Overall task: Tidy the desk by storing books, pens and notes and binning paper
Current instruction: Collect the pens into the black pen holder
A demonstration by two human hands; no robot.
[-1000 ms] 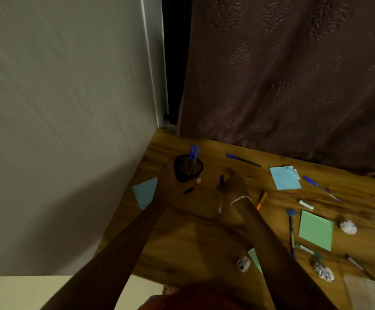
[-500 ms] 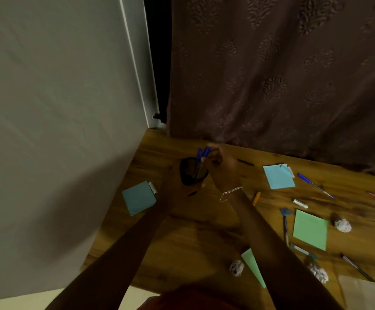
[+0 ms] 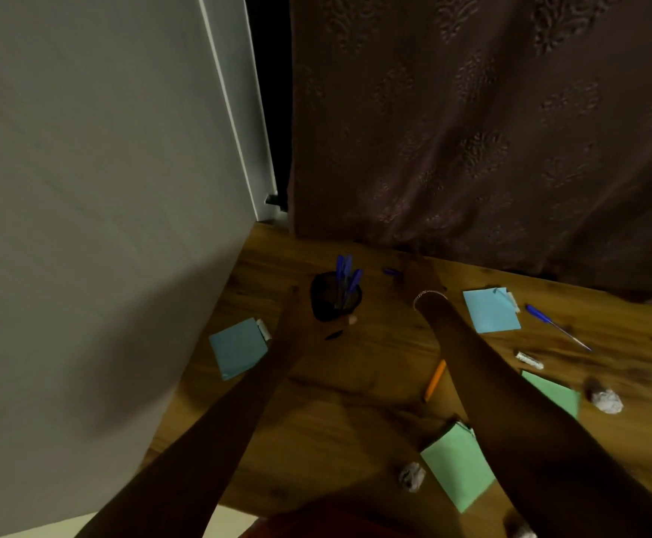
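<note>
A black mesh pen cup (image 3: 321, 304) stands near the desk's back left corner with several blue pens (image 3: 346, 277) upright in it. My left hand (image 3: 301, 318) grips the cup from the left, thumb at its front. My right hand (image 3: 419, 275), a bracelet on its wrist, lies over a blue pen (image 3: 390, 271) at the back of the desk; only the pen's blue end shows, and the fingers are too dark to read. An orange pen (image 3: 435, 380) and another blue pen (image 3: 557, 328) lie loose on the wooden desk (image 3: 336, 421).
Blue notes (image 3: 239, 347) (image 3: 489, 310) and green notes (image 3: 458, 465) (image 3: 553, 394) lie scattered, with crumpled paper balls (image 3: 412, 475) (image 3: 606, 399). A wall stands close on the left and a dark curtain (image 3: 472, 130) hangs behind the desk.
My right hand left a blue pen in the cup and moved right and back, onto the blue pen lying behind. My left hand kept hold of the cup.
</note>
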